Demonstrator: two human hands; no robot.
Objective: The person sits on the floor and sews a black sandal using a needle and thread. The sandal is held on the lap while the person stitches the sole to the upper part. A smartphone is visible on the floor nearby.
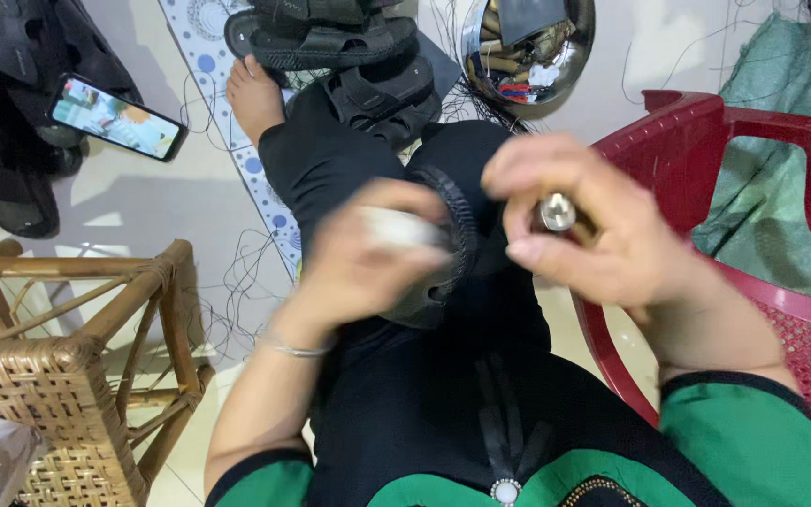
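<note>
Left hand (359,258) blurred, fingers curled round black sandal upper (443,253) with ribbed, stitched edge, held over lap. Right hand (593,230) closed round small tool with rounded shiny metal cap (556,211), just beside sandal piece. Finished black sandals (349,42) stacked on floor near bare foot (253,94). Round steel bowl (527,47), woven cane stool (58,376), red plastic chair (762,169), phone (116,116) seen around.

One lit phone screen (116,116), well apart from the hands (368,253), up and to their left on the pale floor (143,207); rectangular, black-framed, tilted, showing blurred green, orange and white patches.
</note>
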